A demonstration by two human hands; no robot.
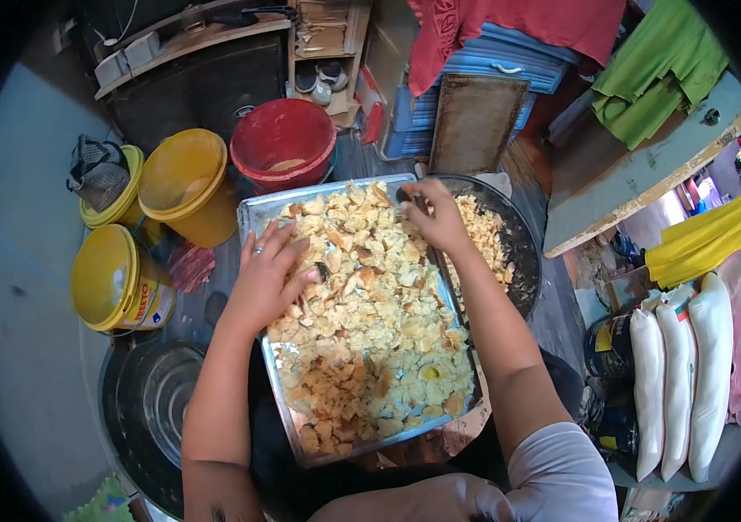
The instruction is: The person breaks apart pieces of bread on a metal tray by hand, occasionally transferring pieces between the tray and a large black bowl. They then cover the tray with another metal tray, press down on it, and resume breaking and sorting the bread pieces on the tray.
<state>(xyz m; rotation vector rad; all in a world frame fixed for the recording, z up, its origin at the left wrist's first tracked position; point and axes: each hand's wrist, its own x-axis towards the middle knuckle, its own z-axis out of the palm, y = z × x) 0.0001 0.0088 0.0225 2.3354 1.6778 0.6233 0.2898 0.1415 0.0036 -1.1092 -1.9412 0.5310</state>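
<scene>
A metal tray [253, 209] covered with torn pieces of bread [370, 304] lies across the person's lap. My left hand [270, 274] rests over the tray's left side, fingers spread, with a small dark thing by its thumb. At the tray's upper right edge is my right hand [434, 213], its fingers curled round a small dark piece that I cannot make out. A round black pan [527, 261] with more crumbled bread [479, 226] stands beyond the right edge, partly behind my right forearm.
Yellow buckets [183, 187] and a red bucket [283, 139] stand at the upper left. A large black basin [122, 409] is at the lower left. Long white sacks [708, 374] lean at the right. A brown board [477, 122] stands against blue drawers [509, 65].
</scene>
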